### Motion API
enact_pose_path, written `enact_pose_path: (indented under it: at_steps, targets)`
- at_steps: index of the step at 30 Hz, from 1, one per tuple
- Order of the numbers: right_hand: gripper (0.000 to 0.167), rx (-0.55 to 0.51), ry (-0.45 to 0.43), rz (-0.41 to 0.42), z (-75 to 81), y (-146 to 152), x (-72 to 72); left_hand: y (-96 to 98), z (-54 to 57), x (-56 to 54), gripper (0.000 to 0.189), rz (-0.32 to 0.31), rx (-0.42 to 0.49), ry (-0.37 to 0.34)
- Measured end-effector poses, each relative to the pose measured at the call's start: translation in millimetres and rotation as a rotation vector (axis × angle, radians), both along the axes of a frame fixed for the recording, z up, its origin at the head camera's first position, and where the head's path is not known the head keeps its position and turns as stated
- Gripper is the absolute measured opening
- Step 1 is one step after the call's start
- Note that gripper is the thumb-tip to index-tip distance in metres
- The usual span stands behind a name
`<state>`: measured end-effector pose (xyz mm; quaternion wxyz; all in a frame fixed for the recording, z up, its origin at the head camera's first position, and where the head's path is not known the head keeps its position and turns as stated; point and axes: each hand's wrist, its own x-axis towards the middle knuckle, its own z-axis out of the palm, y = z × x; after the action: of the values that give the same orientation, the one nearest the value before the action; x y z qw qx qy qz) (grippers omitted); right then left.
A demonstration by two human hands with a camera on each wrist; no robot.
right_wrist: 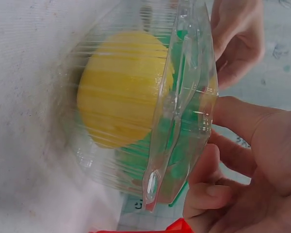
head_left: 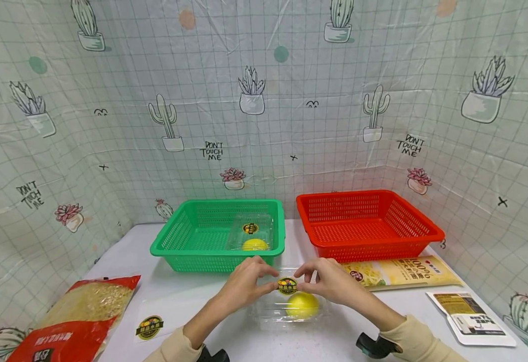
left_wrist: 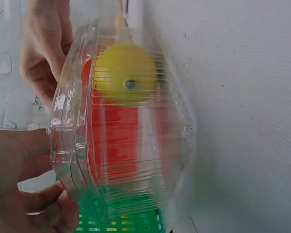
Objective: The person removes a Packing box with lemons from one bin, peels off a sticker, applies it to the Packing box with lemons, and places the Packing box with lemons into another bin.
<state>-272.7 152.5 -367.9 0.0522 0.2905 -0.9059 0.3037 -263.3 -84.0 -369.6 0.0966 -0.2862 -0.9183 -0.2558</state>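
A clear plastic clamshell box [head_left: 270, 311] sits on the white table, its lid down. Through the ribbed plastic a round yellow fruit [head_left: 302, 305] shows inside. On the lid lies a black, gold-edged fruit sticker [head_left: 287, 285]. My left hand [head_left: 247, 284] touches the lid at the sticker's left side, thumb and forefinger apart. From the other side, my right hand [head_left: 329, 282] rests its thumb and fingertips on the lid near the sticker's right edge. In the right wrist view, the right hand [right_wrist: 262, 155] has its thumb against the lid.
Behind stand a green basket [head_left: 175, 259], holding a similar clear box [head_left: 264, 229], and a red basket [head_left: 363, 251]. A yellow noodle packet [head_left: 408, 271] and white pouch [head_left: 471, 319] lie right. Left are a red food bag [head_left: 78, 317] and another sticker [head_left: 149, 327].
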Motion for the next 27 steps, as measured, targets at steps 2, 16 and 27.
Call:
enact_pose_path:
  at_steps: [2, 16, 27]
  targets:
    - [0.024, 0.007, 0.022, -0.042, -1.5, 0.6, 1.2, -0.6, -0.9, 1.0, 0.027, 0.014, -0.009, 0.025]
    - [0.065, 0.051, -0.002, -0.213, -6.1, -0.1, 8.0, -3.2, -7.3, 0.1, 0.054, -0.020, -0.007, -0.062]
    - [0.075, 0.119, 0.005, -0.234, -7.3, -5.9, 13.4, 5.3, -9.8, 2.3, 0.062, 0.000, -0.063, -0.047]
